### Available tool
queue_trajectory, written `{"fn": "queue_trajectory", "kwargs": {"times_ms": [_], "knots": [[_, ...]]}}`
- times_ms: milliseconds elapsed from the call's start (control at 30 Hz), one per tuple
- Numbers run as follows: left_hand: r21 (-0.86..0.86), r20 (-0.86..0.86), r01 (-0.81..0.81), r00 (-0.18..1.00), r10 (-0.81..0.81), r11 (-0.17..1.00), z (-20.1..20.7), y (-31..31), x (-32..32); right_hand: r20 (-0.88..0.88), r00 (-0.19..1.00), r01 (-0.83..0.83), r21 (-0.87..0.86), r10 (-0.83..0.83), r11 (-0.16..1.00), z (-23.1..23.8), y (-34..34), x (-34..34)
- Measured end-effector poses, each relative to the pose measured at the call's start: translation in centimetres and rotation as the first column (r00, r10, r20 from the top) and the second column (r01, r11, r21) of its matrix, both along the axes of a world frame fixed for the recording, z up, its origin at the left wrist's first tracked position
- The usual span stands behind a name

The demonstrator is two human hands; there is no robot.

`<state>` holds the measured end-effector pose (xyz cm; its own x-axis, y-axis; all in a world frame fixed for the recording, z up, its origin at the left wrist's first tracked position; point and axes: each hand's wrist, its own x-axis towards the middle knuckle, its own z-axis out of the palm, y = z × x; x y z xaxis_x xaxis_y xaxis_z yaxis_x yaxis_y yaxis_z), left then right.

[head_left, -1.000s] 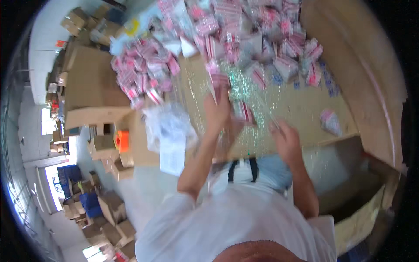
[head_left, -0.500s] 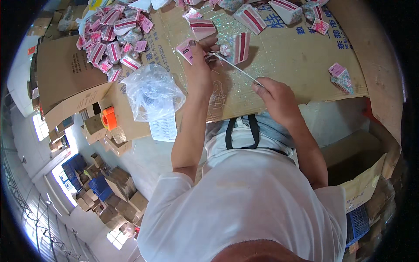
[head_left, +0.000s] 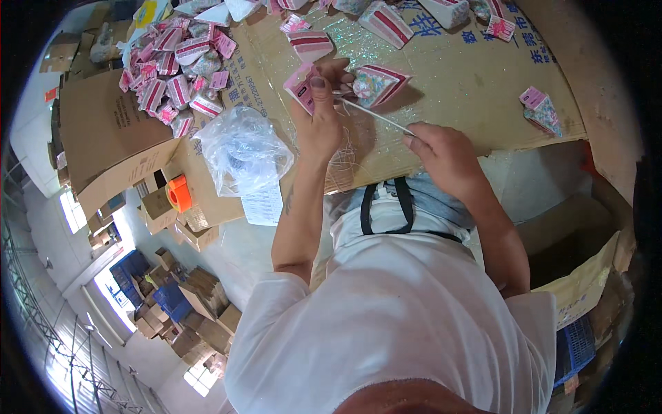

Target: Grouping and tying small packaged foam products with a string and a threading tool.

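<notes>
My left hand [head_left: 322, 114] is closed, its thumb pressing a pink tag [head_left: 299, 87]. Just beyond its fingers is a cake-slice ornament [head_left: 378, 86], white with a dark red stripe and a glittery, pastel-speckled side; whether the fingers touch it is hidden. A thin, straight white strand [head_left: 378, 114], cord or rod, runs from the left fingers to my right hand [head_left: 441, 153], which pinches its other end. Loose thin strings [head_left: 343, 157] lie on the cardboard below the left hand. Another cake slice [head_left: 312, 45] lies just beyond that hand.
Glitter dusts the cardboard work surface [head_left: 469, 90]. A heap of tagged slices [head_left: 181, 65] is at far left, with a clear plastic bag [head_left: 245, 152] over a printed sheet [head_left: 263, 205] nearer. One tagged slice [head_left: 541, 112] lies right. An orange tape roll [head_left: 178, 193] and open carton [head_left: 579, 241] flank me.
The ornament by my left hand has turned from upright to lying sideways, its speckled side now showing. The pink tag has tilted more upright. Both hands keep their grip.
</notes>
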<state>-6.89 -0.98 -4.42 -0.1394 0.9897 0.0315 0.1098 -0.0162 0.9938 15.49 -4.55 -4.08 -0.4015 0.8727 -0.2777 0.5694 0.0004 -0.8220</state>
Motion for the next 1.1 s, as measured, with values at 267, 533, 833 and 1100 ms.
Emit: {"fn": "queue_trajectory", "kwargs": {"times_ms": [267,533,833,1100], "knots": [[0.098,-0.464,0.23,0.871,-0.16,0.968,1.6,-0.3,0.7,-0.037,0.999,-0.017,0.017,0.017,1.0,-0.8,0.0,0.3],[0.408,-0.833,0.397,0.531,0.157,0.822,4.1,-1.6,-0.3,-0.356,0.932,0.023,-0.145,-0.074,0.989,-1.9,-0.1,-2.9],[-0.093,-0.605,-0.086,0.796,0.012,0.992,0.6,7.6,-5.3,-0.382,0.903,0.156,-0.139,-0.198,0.978,-2.0,1.1,-1.3],[-0.086,0.036,-0.173,0.984,0.176,0.981,-1.8,8.3,-5.9,-0.341,0.9,0.218,-0.189,-0.272,0.957,-1.2,1.9,-0.1]]}}
